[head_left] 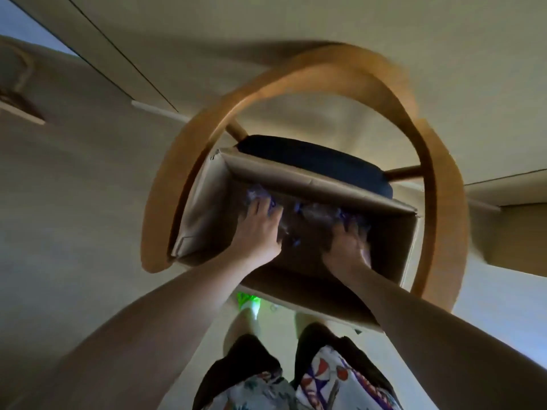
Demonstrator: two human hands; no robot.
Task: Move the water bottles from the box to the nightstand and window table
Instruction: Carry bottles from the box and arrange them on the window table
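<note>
An open cardboard box [313, 184] sits on the dark seat of a wooden chair, straight below me. Inside it lie clear plastic water bottles [313, 213] with purple labels, blurred by motion. Both my hands reach down into the box. My left hand [257, 232] lies over a bottle [255, 194] at the box's left side, fingers spread across it. My right hand [347, 247] is at the right side, its fingers curled down onto another bottle [353, 221]. The blur hides whether either hand has a firm hold.
The chair's curved wooden back [334, 69] rings the box on the far side and both flanks. Its dark seat cushion [310, 156] shows behind the box. Pale floor surrounds the chair. My legs and patterned shorts [296, 380] are below.
</note>
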